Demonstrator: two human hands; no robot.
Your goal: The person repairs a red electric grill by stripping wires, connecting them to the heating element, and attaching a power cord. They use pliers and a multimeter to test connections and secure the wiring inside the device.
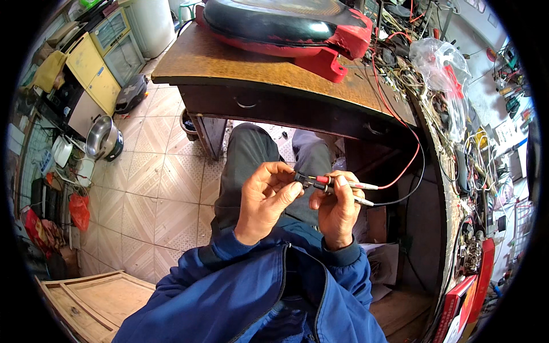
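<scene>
Hands meet over my lap, just clear of the counter edge: my left hand and right hand both pinch the probe plugs. Tiled floor lies open leftward. Fingers hide the plugs' join; leads vanish into clutter.

Even, soft daylight fills the scene — bright enough to show colour clearly, with no hard shadows. The tiled floor looks pale and slightly washed out on the left. Under the wooden desk it turns dark and detail is lost. Fisheye bending curves straight edges toward the rim — a black border rings the frame. The centre is sharp; the edges soften.
</scene>
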